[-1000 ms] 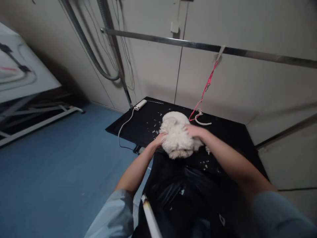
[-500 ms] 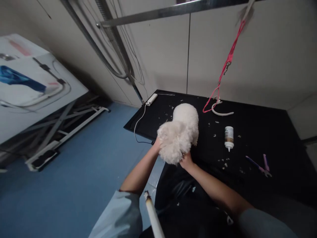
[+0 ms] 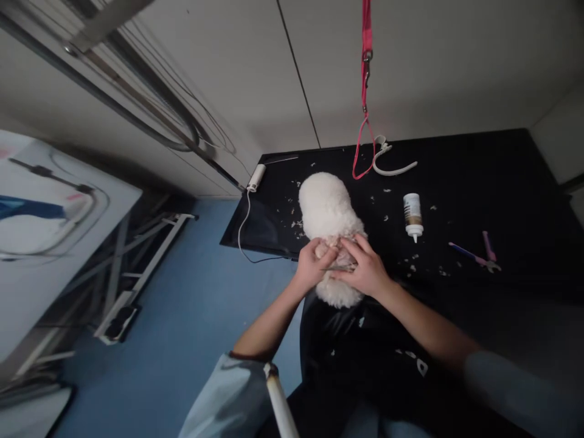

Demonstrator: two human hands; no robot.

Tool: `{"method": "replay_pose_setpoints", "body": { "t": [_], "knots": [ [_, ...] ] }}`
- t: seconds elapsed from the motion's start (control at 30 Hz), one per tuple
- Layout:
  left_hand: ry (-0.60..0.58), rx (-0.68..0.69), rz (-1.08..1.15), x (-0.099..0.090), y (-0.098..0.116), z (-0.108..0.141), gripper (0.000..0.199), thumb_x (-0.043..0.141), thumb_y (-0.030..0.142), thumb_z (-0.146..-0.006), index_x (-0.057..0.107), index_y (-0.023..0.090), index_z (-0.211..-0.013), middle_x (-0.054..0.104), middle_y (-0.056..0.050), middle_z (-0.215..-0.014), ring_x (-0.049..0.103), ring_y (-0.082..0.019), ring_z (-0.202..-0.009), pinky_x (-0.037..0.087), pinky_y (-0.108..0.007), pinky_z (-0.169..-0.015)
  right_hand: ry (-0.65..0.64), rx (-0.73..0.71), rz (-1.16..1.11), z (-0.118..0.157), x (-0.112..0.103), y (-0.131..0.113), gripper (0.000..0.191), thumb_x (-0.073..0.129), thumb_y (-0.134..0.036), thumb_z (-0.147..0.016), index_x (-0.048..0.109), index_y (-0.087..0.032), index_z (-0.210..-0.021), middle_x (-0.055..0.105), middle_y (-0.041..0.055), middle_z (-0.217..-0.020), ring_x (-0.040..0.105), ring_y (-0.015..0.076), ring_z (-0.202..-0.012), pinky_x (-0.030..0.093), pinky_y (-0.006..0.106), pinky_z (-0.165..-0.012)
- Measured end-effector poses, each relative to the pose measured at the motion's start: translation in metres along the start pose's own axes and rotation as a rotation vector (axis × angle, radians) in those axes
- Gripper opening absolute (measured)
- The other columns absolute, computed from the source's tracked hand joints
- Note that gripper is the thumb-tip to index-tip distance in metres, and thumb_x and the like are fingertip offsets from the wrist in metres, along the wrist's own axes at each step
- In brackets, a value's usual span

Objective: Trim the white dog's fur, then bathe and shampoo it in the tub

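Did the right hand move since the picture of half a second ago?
Yes. Judged against the white bottle on the black table, the right hand has shifted rightward and is now closer to it.

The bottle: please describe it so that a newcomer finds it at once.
On the black table, look right of the fluffy white animal. There lies a white bottle, its narrow nozzle toward the wearer. Unlike the purple-handled pliers nearby, it has a brown-banded label.

The table (image 3: 465, 182) is black, the animal (image 3: 325, 204) white, the bottle (image 3: 413, 214) white with a brown band, the loop (image 3: 364, 149) pink.
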State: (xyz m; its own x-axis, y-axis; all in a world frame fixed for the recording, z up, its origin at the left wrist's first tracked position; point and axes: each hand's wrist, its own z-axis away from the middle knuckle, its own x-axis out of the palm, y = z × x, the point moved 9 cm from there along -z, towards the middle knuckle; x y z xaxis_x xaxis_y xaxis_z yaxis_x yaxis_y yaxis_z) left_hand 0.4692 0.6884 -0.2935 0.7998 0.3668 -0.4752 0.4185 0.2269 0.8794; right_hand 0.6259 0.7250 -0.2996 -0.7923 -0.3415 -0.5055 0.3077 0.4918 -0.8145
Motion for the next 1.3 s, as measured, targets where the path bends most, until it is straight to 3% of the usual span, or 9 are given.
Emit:
{"method": "replay_pose_setpoints", "body": {
  "t": [0.13,0.23,0.3,0.43,0.67,0.87,1.0,1.17,1.3],
  "knots": [
    [0.074,-0.05,0.297,-0.023,-0.04,0.003,0.044,0.071,0.059,-0.077,0.062,0.018,-0.092,0.064,0.001,-0.074,0.055,-0.012,-0.061,0.048,-0.025,-0.062,-0.04,0.054,0.056,-0.004,0.031,0.014,0.095,0.088,-0.054,-0.064,0.055,-0.022,-0.147,0.049,0.0195,-0.151,0.057,0.0413,-0.132,0.056,0.053,-0.102],
    [0.318,0.163,0.141,-0.068,-0.024,0.007,0.037,0.075,0.049,-0.079,0.068,0.02,-0.1,0.066,-0.004,-0.091,0.062,-0.015,-0.08,0.053,-0.03,-0.076,-0.007,0.019,0.067,0.001,0.034,0.017,0.095,0.088,-0.055,-0.064,0.054,-0.024,-0.147,0.051,0.0185,-0.148,0.059,0.0408,-0.129,0.056,0.054,-0.103],
    [0.385,0.343,-0.007,-0.074,-0.002,0.013,0.027,0.07,0.046,-0.087,0.073,0.021,-0.096,0.065,-0.006,-0.1,0.063,-0.018,-0.095,0.053,-0.035,-0.089,0.033,-0.017,0.067,0.001,0.031,0.017,0.092,0.087,-0.054,-0.066,0.054,-0.023,-0.147,0.053,0.0185,-0.145,0.059,0.041,-0.13,0.055,0.054,-0.104],
    [0.216,0.408,-0.104,-0.016,-0.004,0.014,0.036,0.057,0.05,-0.096,0.077,0.023,-0.109,0.06,-0.012,-0.125,0.057,-0.025,-0.121,0.047,-0.046,-0.106,0.08,-0.05,0.034,0.001,0.027,0.031,0.091,0.084,-0.05,-0.071,0.05,-0.02,-0.149,0.052,0.0201,-0.147,0.055,0.0409,-0.134,0.054,0.055,-0.105],
    [0.425,0.211,0.087,0.033,-0.041,0.026,0.047,0.045,0.049,-0.102,0.075,0.019,-0.121,0.067,-0.013,-0.12,0.065,-0.022,-0.11,0.052,-0.04,-0.102,0.048,0.013,-0.201,0.01,0.018,0.064,0.093,0.085,-0.045,-0.067,0.048,-0.017,-0.148,0.049,0.0211,-0.153,0.044,0.0381,-0.145,0.041,0.056,-0.117],
    [0.283,0.308,0.147,0.043,-0.018,0.023,0.034,0.056,0.039,-0.095,0.08,0.021,-0.11,0.077,-0.01,-0.11,0.069,-0.024,-0.105,0.055,-0.043,-0.099,-0.091,0.658,-0.526,0.054,-0.055,0.098,0.058,0.071,-0.058,-0.08,0.06,-0.022,-0.123,0.065,0.0164,-0.132,0.067,0.0324,-0.118,0.059,0.05,-0.095],
    [0.233,0.314,0.203,0.054,-0.012,0.018,0.031,0.059,0.035,-0.092,0.081,0.02,-0.107,0.078,-0.01,-0.105,0.071,-0.023,-0.098,0.057,-0.04,-0.092,-0.247,0.768,-0.727,0.087,-0.096,0.054,0.054,0.084,-0.04,-0.072,0.062,-0.028,-0.12,0.07,0.01,-0.121,0.073,0.0274,-0.104,0.062,0.042,-0.085],
    [0.224,0.297,0.212,0.063,-0.01,0.013,0.03,0.062,0.031,-0.086,0.082,0.019,-0.104,0.076,-0.007,-0.085,0.067,-0.019,-0.077,0.056,-0.033,-0.076,-0.692,0.831,-0.963,0.105,-0.049,-0.01,0.056,0.085,-0.035,-0.069,0.06,-0.021,-0.117,0.067,0.0019,-0.091,0.073,0.0181,-0.073,0.057,0.028,-0.06],
    [0.248,0.296,0.198,0.061,-0.009,0.015,0.031,0.061,0.028,-0.084,0.082,0.018,-0.105,0.07,-0.003,-0.073,0.062,-0.017,-0.069,0.053,-0.03,-0.07,-0.659,0.868,-0.896,0.094,-0.028,-0.006,0.061,0.08,-0.033,-0.069,0.057,-0.019,-0.124,0.061,-0.005,-0.076,0.06,0.0091,-0.052,0.043,0.018,-0.042]
  ]
}}
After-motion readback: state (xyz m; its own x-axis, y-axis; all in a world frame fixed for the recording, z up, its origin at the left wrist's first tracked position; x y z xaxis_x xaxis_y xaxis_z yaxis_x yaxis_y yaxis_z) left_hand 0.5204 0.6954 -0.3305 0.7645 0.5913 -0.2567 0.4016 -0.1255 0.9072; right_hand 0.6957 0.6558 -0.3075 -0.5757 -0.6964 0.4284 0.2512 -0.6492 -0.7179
